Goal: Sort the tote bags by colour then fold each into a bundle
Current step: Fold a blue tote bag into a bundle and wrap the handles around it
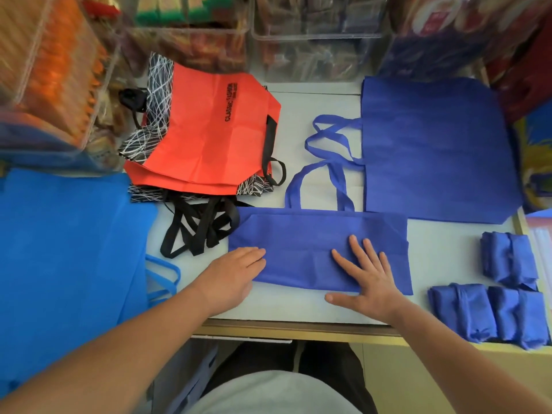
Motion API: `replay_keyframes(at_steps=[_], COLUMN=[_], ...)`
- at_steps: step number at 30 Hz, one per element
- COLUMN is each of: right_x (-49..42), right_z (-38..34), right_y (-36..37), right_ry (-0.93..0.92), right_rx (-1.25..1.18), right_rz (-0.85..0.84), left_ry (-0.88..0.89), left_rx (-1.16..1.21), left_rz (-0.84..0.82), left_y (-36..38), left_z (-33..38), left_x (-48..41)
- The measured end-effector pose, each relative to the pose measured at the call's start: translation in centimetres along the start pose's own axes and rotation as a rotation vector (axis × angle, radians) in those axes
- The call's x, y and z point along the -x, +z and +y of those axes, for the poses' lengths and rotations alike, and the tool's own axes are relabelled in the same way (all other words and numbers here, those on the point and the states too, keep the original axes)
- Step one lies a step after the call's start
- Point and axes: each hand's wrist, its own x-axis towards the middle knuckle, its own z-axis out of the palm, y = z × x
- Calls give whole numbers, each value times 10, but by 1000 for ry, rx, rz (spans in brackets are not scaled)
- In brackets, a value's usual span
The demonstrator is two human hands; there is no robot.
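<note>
- Centre frame: the dark blue bag (pixel 301 240) lies on the bench (pixel 298 309) folded into a strip, handles pointing up-frame. Mid-fold, I'd say.
- Left hand (pixel 239 270) lies flat on its left end; right hand (pixel 367 282) is spread flat, pressing its lower edge. Neither grips.
- Lower right: three dark blue bundles (pixel 490 312), done.
- Upper right, a flat dark blue bag (pixel 433 150) waits. The red pile (pixel 209 130) and light blue pile (pixel 65 249) look sorted but unfolded.

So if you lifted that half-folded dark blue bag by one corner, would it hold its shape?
Probably not: the dark blue bag looks thin and creased, so it would likely droop and unfold. Its loose handles would probably dangle.
</note>
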Motion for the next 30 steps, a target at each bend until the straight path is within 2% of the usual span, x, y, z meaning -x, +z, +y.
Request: replay_keyframes(at_steps=[3, 7, 10, 13, 14, 17, 19, 21, 24, 27, 30], right_x=[15, 39, 43, 23, 13, -16, -27, -28, -28, -27, -30], right_z=[2, 27, 41, 33, 30, 28, 27, 21, 17, 13, 10], right_y=[-28, -69, -83, -78, -73, -57, -48, -45, -50, -67, -83], right_ry=[13, 160, 312, 389, 437, 610, 660, 678, 773, 884, 817], right_rx=[-110, -242, -488, -520, -539, -522, -447, -443, -504, -723, -1037], right_rz=[15, 67, 154, 267, 317, 428, 466, 481, 405, 325, 336], left_ry=[-110, -287, -419, -555, -575, -453, -265, -136, -203, -266, -279], left_rx=[312, 540, 514, 418, 320, -106, -179, -187, -141, -4, 66], left_rz=[10, 35, 169, 281, 303, 353, 347, 269, 127, 84, 44], left_y=[-17, -30, -26, -21, -20, -17, -7, 9, 24, 22, 21], left_z=[0, -6, -12, -10, -8, -1, 4, 9, 13, 16, 16], left_x=[2, 5, 0, -12, -16, -26, -30, -29, -18, -13, -10])
